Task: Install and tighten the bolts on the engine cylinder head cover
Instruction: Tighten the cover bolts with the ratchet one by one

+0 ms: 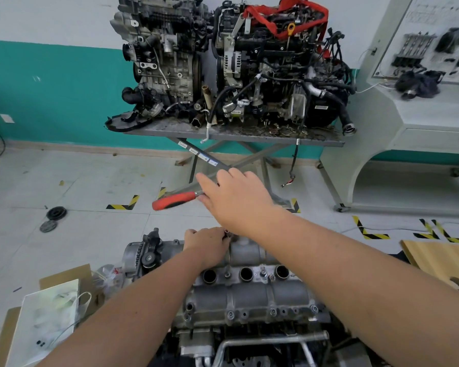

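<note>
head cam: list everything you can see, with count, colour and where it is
cylinder head cover: one, grey metal, bottom centre, with three round wells along its top
ratchet wrench: one, red and black handle, held above the cover
engines on the stand: two, dark grey, centre back; the right one has red strapping
metal stand: one, grey, against the teal and white wall
training panel: one, white, far right
round discs: two, black, on the floor at left
cardboard: brown, lower left, under a white bag
wooden board: one, tan, right edge
hands: left hand at the cover's far edge, gripping something small; right hand holding the wrench
</note>
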A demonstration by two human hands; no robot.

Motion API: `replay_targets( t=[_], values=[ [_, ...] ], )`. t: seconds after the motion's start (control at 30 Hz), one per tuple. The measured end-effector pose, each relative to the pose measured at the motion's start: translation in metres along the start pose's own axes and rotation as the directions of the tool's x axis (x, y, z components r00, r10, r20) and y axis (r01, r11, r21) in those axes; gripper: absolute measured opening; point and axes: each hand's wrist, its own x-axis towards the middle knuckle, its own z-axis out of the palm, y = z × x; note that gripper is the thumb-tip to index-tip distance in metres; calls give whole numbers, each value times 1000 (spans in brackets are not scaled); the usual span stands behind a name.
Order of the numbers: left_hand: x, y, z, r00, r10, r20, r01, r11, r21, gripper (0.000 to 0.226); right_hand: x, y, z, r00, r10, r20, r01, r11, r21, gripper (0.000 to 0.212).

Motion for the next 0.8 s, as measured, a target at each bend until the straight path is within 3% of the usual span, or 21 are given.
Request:
replay_targets(
  t=[0.1,0.13,0.17,0.2,0.23,0.27,0.3,0.33,0.4,0.5,0.57,0.63,0.7,0.77,0.8],
  values=[
    [-1,-1,0,1000,-9,-12,8,999,-40,25,10,2,-9,987,124,101,-143,968,208,26],
    [-2,-2,1,1000,-16,-15,15,999,-50,28,12,0,-13,964,204,170,-251,908,336,23],
    [-2,-2,2,1000,-14,-18,14,998,-54,29,14,0,-15,928,275,253,-369,776,511,23],
    [-2,-2,2,1000,-14,-19,12,998,-58,30,15,-1,-17,875,331,354,-483,532,696,21],
    [-2,-3,2,999,-5,-32,3,998,-69,29,16,-1,-18,810,345,475,-552,173,816,18],
    [-2,-3,3,999,-1,-45,-3,996,-84,28,16,-2,-18,755,307,580,-535,-223,815,14],
    [-1,-4,4,999,-5,-54,0,995,-96,27,16,-4,-19,722,254,643,-442,-546,712,14],
    [-1,-5,5,998,-3,-64,-5,994,-110,26,16,-4,-17,708,226,669,-319,-743,589,17],
    [0,-6,7,997,6,-73,-15,991,-130,24,14,-4,-6,694,283,661,-89,-878,470,20],
    [1,-6,5,999,-2,-45,-6,986,-167,23,7,-4,11,677,422,603,122,-873,473,29],
    [2,-7,4,1000,1,-29,-6,984,-176,22,2,-12,22,682,537,496,64,-720,691,23],
    [1,-9,4,1000,10,-29,-15,985,-173,23,-4,-23,31,704,624,338,-47,-434,900,15],
    [1,-9,5,999,22,-32,-27,985,-168,26,-10,-27,37,727,680,92,-55,-76,996,15],
    [1,-9,4,1000,19,-25,-23,988,-153,25,-14,-16,45,716,652,-250,-6,363,932,18],
    [1,-8,3,1000,18,-24,-21,990,-138,21,-16,-9,50,741,540,-400,18,580,815,18]
  ],
)
